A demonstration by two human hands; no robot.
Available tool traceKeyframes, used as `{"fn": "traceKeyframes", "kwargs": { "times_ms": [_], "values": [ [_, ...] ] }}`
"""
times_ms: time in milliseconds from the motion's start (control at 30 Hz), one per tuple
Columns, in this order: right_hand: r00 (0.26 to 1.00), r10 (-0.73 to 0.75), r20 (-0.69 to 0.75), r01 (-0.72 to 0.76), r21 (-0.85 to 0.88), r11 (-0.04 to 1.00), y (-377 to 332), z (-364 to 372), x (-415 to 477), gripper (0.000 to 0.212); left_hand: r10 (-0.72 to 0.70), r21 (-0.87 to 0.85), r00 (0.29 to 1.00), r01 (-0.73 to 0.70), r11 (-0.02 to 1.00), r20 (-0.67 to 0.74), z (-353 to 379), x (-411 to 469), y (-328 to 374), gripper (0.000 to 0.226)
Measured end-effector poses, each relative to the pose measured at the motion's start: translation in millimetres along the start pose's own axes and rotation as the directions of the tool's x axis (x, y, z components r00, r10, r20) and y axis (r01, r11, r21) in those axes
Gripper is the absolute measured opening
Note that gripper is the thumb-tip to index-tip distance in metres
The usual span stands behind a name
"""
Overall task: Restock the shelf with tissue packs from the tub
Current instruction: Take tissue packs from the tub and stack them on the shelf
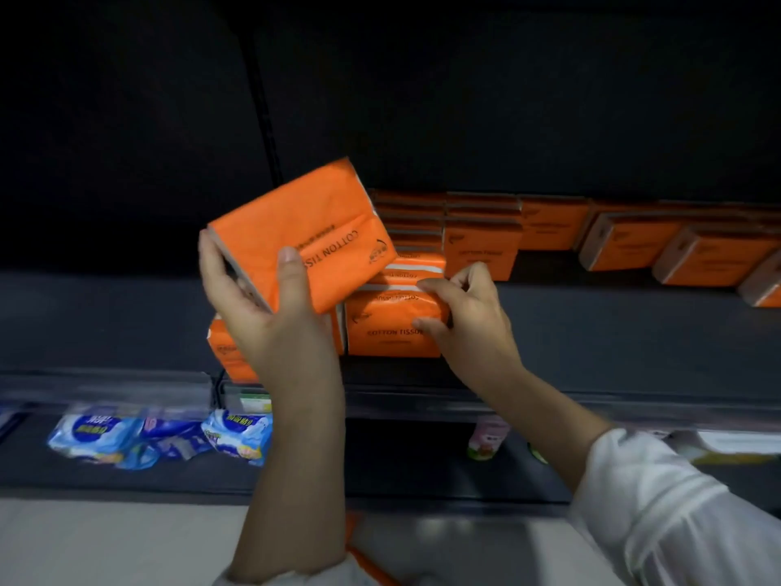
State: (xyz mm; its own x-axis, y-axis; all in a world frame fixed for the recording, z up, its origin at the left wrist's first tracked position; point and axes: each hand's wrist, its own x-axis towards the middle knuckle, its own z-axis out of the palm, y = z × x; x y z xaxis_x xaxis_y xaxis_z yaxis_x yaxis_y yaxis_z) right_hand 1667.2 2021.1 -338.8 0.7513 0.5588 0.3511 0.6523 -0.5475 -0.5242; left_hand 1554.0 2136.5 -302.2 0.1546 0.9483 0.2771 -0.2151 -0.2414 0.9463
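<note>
Two hands work at mid-frame: the left hand [270, 315] pinches a raised tissue pack [296, 230] ready for the shelf [591, 332], while the right hand [465, 319] clasps a shelved pack [389, 332], squaring it.

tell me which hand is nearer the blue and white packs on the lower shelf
Left. The left hand, raised and gripping an orange tissue pack, is above the blue and white packs. The right hand is farther right, on a shelved orange pack.
</note>
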Motion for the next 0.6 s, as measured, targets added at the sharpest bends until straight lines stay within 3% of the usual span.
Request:
{"fn": "traceKeyframes", "kwargs": {
  "times_ms": [100, 267, 333, 400, 467, 533, 600],
  "values": [
    [1.0, 0.025, -0.003, -0.024, 0.065, 0.998, 2, -4, -2, 0.056, -0.095, -0.234, 0.984, 0.128, 0.964, 0.148, 6, -9, 2, 0.055],
    [0.978, 0.179, -0.11, -0.145, 0.264, 0.954, 10, -23, -7, 0.036, -0.163, -0.175, 0.916, 0.24, 0.955, 0.365, 11, -17, 7, 0.054],
    [0.955, 0.269, -0.123, -0.197, 0.416, 0.888, 15, -32, -10, 0.031, -0.163, -0.121, 0.885, 0.237, 0.964, 0.436, 12, -20, 7, 0.055],
    [0.946, 0.323, -0.009, -0.24, 0.65, 0.721, 13, -43, -14, 0.039, -0.167, -0.071, 0.845, 0.234, 0.97, 0.508, 12, -25, 9, 0.055],
    [0.942, 0.297, 0.156, -0.303, 0.777, 0.551, 11, -53, -18, 0.052, -0.183, -0.018, 0.793, 0.237, 0.971, 0.581, 13, -27, 8, 0.054],
    [0.936, 0.235, 0.262, -0.347, 0.794, 0.498, 8, -60, -25, 0.054, -0.188, 0.064, 0.747, 0.191, 0.979, 0.638, 12, -29, 5, 0.053],
    [0.935, 0.198, 0.295, -0.356, 0.76, 0.544, 7, -62, -32, 0.054, -0.196, 0.182, 0.733, 0.1, 0.978, 0.651, 11, -32, 2, 0.057]
  ]
}}
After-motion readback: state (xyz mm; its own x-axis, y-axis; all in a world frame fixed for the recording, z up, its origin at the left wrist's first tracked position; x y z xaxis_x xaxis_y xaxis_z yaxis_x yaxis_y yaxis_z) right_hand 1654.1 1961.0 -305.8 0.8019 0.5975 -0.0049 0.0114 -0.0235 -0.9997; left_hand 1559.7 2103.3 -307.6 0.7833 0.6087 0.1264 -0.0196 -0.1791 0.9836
